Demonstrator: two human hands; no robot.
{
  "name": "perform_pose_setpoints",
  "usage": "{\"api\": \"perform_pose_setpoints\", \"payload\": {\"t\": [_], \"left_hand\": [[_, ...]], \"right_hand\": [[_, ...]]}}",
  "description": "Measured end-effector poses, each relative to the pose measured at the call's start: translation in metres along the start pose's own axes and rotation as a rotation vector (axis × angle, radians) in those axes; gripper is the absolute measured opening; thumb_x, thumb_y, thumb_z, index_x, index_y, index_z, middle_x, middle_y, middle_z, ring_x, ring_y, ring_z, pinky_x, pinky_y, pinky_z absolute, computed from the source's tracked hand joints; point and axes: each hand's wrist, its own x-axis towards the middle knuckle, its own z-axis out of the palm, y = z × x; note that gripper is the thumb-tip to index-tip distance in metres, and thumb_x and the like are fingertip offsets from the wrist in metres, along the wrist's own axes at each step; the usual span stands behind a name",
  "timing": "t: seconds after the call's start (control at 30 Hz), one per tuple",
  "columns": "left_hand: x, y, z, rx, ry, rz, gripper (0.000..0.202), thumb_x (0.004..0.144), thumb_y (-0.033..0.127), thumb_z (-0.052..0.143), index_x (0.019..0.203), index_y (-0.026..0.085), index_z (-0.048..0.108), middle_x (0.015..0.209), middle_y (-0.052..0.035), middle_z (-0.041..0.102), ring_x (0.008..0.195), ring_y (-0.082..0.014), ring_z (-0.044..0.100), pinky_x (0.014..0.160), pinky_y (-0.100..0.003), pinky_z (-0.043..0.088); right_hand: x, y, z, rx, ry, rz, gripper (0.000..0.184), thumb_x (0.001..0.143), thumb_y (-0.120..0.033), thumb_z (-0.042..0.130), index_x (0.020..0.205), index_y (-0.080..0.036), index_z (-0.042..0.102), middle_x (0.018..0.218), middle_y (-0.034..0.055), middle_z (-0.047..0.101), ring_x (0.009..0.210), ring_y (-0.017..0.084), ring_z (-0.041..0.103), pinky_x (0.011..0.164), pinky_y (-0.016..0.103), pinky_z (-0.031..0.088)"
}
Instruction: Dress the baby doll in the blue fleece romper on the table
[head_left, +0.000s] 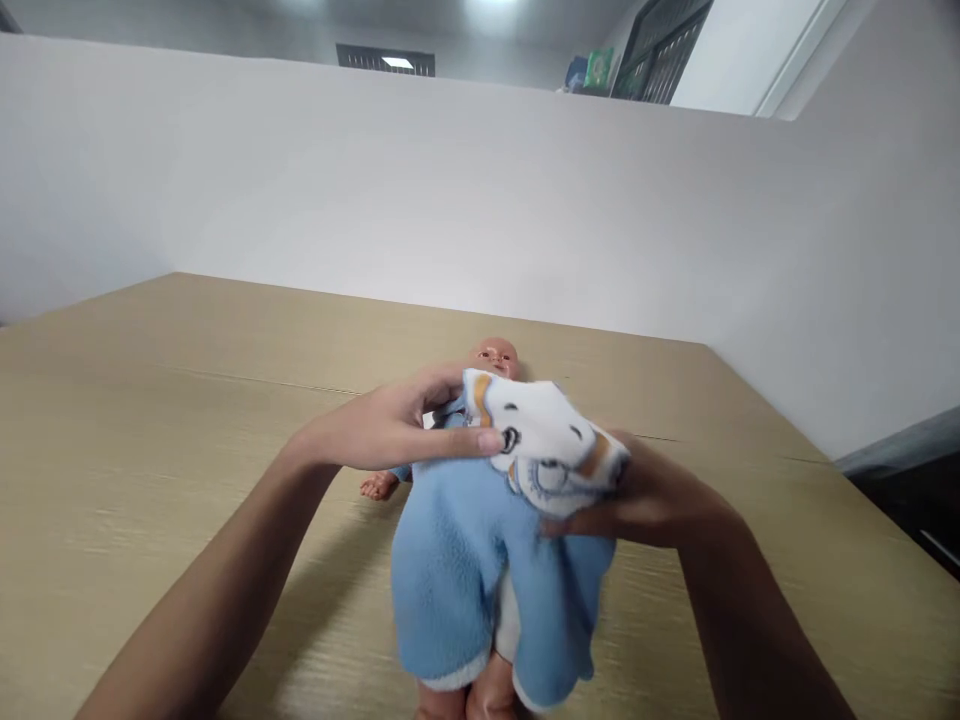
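Observation:
A baby doll [496,352] lies on its back on the table, head away from me and bare legs toward me. A blue fleece doll outfit [450,550] with pale leg hems covers the middle of it. My left hand [405,425] pinches the left side of a white part [547,420] of the outfit, printed with animal faces, thumb on top. On the right side, my right hand [652,490] grips the same white part, its fingers partly hidden behind the cloth. At the left, the doll's hand [380,486] pokes out of a blue sleeve.
The wooden table [187,400] has a seam running across it. A white partition wall [450,190] stands behind. Some dark object [915,490] is beyond the table's right edge.

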Motion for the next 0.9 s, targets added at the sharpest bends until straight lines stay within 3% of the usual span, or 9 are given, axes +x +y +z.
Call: {"api": "perform_pose_setpoints", "payload": {"t": [0.07,0.17,0.33,0.4,0.47,0.53,0.7,0.8,0.9], "left_hand": [[-0.001,-0.003,-0.002,0.037,-0.085,-0.054,0.047,0.093,0.043,0.082,0.134,0.023,0.07,0.122,-0.0059,0.075,0.109,-0.0212,0.069,0.092,-0.027,0.056],[-0.002,-0.008,-0.005,0.024,-0.14,-0.05,0.045,0.094,0.043,0.081,0.132,0.022,0.07,0.117,-0.0055,0.077,0.106,-0.0211,0.07,0.09,-0.027,0.057],[0.002,-0.012,-0.005,-0.085,-0.027,0.112,0.027,0.102,0.035,0.072,0.124,0.019,0.069,0.119,-0.0073,0.074,0.104,-0.0168,0.07,0.091,-0.023,0.056],[0.003,-0.012,-0.004,-0.069,-0.012,0.099,0.026,0.101,0.037,0.074,0.118,0.018,0.07,0.114,-0.0068,0.074,0.097,-0.0155,0.069,0.087,-0.023,0.056],[0.004,-0.012,-0.003,-0.033,-0.029,0.033,0.027,0.1,0.039,0.074,0.115,0.017,0.072,0.105,-0.0049,0.074,0.091,-0.015,0.068,0.083,-0.022,0.056],[0.003,-0.013,-0.001,-0.043,-0.079,-0.032,0.03,0.1,0.042,0.073,0.117,0.018,0.073,0.101,-0.0037,0.075,0.088,-0.0156,0.068,0.081,-0.023,0.057],[0.0,-0.018,-0.002,-0.159,-0.235,-0.056,0.044,0.092,0.044,0.083,0.127,0.019,0.075,0.104,-0.0059,0.078,0.096,-0.0217,0.073,0.082,-0.025,0.061],[-0.001,-0.024,-0.003,-0.196,-0.166,-0.033,0.043,0.097,0.041,0.077,0.135,0.022,0.072,0.105,-0.006,0.078,0.106,-0.0235,0.074,0.092,-0.029,0.062],[-0.001,-0.029,-0.003,-0.244,-0.022,0.035,0.033,0.1,0.039,0.074,0.13,0.023,0.073,0.094,-0.0034,0.077,0.103,-0.0211,0.074,0.093,-0.027,0.061]], "right_hand": [[0.001,0.004,0.005,0.127,0.097,0.002,0.034,0.088,-0.044,0.09,0.101,-0.016,0.077,0.093,0.0032,0.073,0.083,0.017,0.066,0.074,0.024,0.058],[0.003,0.007,0.007,0.186,0.146,0.023,0.041,0.089,-0.044,0.089,0.118,-0.017,0.077,0.11,0.0065,0.077,0.098,0.022,0.071,0.087,0.029,0.061],[0.01,0.014,0.004,0.074,-0.066,0.133,0.08,0.087,-0.043,0.091,0.157,-0.025,0.058,0.146,0.0093,0.069,0.139,0.03,0.062,0.12,0.041,0.05],[0.012,0.016,0.003,-0.021,-0.181,0.102,0.09,0.083,-0.043,0.095,0.162,-0.028,0.054,0.147,0.0083,0.068,0.147,0.031,0.055,0.127,0.045,0.043],[0.013,0.016,0.002,-0.097,-0.216,0.048,0.096,0.079,-0.04,0.098,0.163,-0.03,0.053,0.145,0.0074,0.07,0.149,0.032,0.053,0.13,0.046,0.038],[0.012,0.015,0.003,-0.04,-0.189,0.022,0.091,0.081,-0.037,0.097,0.162,-0.03,0.055,0.144,0.0069,0.07,0.146,0.031,0.056,0.127,0.044,0.042],[0.002,0.014,0.006,0.35,0.006,0.045,0.055,0.094,-0.042,0.085,0.144,-0.023,0.07,0.133,0.0075,0.076,0.123,0.028,0.072,0.104,0.036,0.06],[-0.003,0.018,0.007,0.339,0.088,0.068,0.044,0.096,-0.047,0.083,0.13,-0.021,0.077,0.13,0.0074,0.077,0.121,0.027,0.072,0.106,0.035,0.059],[-0.005,0.018,0.008,0.312,-0.031,0.157,0.049,0.097,-0.048,0.081,0.137,-0.021,0.074,0.135,0.0076,0.074,0.125,0.027,0.07,0.109,0.036,0.058]]}}
